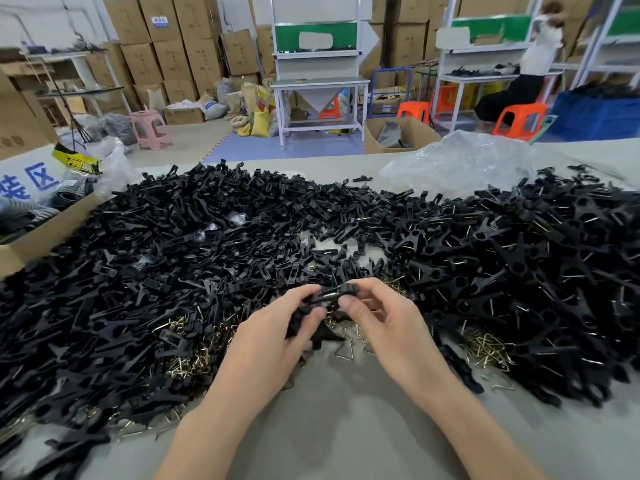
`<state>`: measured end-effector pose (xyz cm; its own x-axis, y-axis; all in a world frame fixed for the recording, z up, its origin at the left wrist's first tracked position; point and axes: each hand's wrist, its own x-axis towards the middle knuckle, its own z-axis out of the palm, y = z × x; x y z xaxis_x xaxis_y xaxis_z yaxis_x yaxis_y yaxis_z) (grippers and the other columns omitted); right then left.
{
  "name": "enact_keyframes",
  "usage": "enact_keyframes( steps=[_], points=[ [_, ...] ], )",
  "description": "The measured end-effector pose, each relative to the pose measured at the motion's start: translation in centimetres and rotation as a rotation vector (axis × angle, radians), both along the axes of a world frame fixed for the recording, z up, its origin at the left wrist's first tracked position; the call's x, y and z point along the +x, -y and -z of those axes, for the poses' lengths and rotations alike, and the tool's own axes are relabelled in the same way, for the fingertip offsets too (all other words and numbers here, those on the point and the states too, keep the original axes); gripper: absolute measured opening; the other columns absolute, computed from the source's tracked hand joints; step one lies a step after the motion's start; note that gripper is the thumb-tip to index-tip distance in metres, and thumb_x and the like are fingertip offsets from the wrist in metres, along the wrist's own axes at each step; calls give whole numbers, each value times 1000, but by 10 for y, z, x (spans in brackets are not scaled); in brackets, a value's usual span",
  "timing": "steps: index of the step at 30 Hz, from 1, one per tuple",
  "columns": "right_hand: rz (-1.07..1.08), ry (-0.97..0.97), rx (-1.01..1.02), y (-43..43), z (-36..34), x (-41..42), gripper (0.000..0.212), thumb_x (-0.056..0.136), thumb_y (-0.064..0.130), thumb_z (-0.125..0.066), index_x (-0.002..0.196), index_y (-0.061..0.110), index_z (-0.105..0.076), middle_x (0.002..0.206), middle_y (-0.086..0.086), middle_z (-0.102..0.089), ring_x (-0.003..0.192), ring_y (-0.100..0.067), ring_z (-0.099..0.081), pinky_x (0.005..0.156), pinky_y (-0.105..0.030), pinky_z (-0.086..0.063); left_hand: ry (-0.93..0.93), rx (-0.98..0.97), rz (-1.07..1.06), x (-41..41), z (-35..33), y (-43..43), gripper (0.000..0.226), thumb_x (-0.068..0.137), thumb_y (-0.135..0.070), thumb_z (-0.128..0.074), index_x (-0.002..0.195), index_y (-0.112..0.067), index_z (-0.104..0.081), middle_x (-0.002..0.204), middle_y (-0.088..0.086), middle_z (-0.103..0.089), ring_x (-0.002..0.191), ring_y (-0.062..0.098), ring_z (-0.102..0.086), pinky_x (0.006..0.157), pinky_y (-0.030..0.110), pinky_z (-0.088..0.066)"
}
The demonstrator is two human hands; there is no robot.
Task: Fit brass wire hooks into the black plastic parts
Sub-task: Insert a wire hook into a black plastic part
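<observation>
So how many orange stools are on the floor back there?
4: an orange stool under the middle workbench, another beside the blue trolley, another under the right workbench, the nearest by the person at right. More may be hidden.

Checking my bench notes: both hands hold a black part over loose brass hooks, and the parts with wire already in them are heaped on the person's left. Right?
Wrong side: in the head view the parts with wire in them are heaped on the person's right. The rest stands: left hand and right hand hold a black part over loose brass hooks.
</observation>
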<state>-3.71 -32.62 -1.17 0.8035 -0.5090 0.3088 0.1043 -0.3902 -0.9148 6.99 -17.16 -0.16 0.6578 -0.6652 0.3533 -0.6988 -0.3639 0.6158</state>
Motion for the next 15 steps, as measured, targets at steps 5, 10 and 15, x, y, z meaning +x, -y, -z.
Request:
enact_keyframes(
  steps=[5,10,15],
  points=[
    [112,349,538,33,-30,-1,32,86,34,-66,112,15,-69,98,0,-77,88,-10,-73,76,-18,-57,16,-29,-90,5,3,-3,34,95,-61,-41,124,-48,-53,85,-36,-61,66,-10,-59,69,20,-48],
    [-31,366,935,36,-43,0,45,90,35,-65,121,3,-64,109,-16,-76,96,-19,-74,77,-22,-60,-187,-281,-172,9,1,-2,26,99,-51,-46,114,-39,-63,85,-24,-66,70,3,-63,61,14,-48],
    [-48,114,386,-10,-16,6,34,91,44,-60,122,33,-65,106,6,-76,93,-13,-73,78,-21,-58,-549,-570,-130,6,-10,1,24,104,-37,-51,95,-34,-73,75,1,-70,73,20,-75,61,23,-58]
  ],
)
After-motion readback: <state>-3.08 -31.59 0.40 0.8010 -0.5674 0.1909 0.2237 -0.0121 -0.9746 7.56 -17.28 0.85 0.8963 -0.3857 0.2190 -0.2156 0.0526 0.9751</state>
